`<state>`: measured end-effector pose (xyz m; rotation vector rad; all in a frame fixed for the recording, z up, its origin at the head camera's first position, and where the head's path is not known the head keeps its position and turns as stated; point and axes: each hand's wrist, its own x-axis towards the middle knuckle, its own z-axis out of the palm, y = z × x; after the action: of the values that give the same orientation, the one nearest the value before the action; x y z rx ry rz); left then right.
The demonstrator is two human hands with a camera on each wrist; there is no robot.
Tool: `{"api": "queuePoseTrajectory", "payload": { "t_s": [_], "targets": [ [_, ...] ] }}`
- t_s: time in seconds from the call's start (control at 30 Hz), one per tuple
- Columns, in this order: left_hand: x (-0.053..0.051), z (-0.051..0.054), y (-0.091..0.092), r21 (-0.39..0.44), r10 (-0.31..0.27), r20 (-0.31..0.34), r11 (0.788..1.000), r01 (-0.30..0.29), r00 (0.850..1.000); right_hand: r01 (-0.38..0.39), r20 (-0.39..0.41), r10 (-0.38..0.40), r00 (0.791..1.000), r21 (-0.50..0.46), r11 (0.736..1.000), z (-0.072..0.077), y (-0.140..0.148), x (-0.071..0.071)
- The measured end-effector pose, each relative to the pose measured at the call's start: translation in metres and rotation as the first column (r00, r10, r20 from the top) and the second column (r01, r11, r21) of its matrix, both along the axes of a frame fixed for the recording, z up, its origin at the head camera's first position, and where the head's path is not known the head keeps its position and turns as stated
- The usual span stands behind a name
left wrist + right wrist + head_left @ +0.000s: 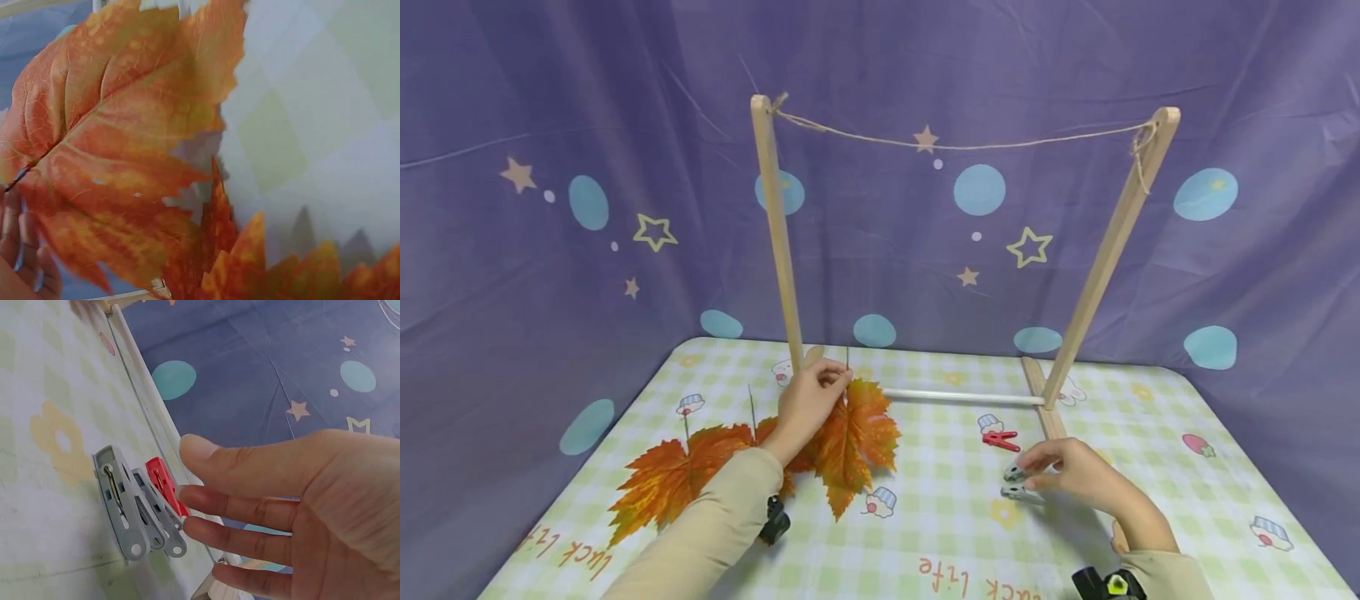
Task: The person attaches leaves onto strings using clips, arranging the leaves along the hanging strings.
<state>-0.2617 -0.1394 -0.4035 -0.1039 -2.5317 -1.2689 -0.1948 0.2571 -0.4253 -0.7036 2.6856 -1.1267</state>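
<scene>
In the head view, my left hand (808, 404) pinches the thin stem of an orange maple leaf (854, 433) near the frame's left post. That leaf (112, 125) fills much of the left wrist view, with the fingers (28, 250) at its stem end. More orange leaves (677, 471) lie on the table left of the hand and partly under the forearm. My right hand (1082, 477) is over two grey clothespins (1021, 493), its fingers apart. In the right wrist view, thumb and fingers stand beside the grey clothespins (122, 506), and a red clothespin (166, 484) lies behind them.
A wooden frame with a left post (781, 242) and right post (1108, 262) stands on the checkered table. Twine (955, 148) sags between the post tops, and a white rod (962, 397) joins them low down. The red clothespin (1001, 441) lies near the right foot. A purple curtain hangs behind.
</scene>
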Motion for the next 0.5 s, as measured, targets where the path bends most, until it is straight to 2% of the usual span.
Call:
{"api": "queuePoseTrajectory", "payload": {
  "t_s": [0.2, 0.5],
  "targets": [
    [0.006, 0.005, -0.001, 0.052, 0.01, -0.107, 0.999, -0.004, 0.994, 0.0, 0.008, 0.0, 1.0, 0.015, 1.0, -0.003, 0.004, 0.0],
    [0.01, 0.012, -0.001, 0.088, 0.003, -0.148, 0.996, 0.01, 0.989, 0.001, 0.088, -0.002, 0.996, 0.01, 1.0, -0.006, 0.006, -0.001]
  ]
}}
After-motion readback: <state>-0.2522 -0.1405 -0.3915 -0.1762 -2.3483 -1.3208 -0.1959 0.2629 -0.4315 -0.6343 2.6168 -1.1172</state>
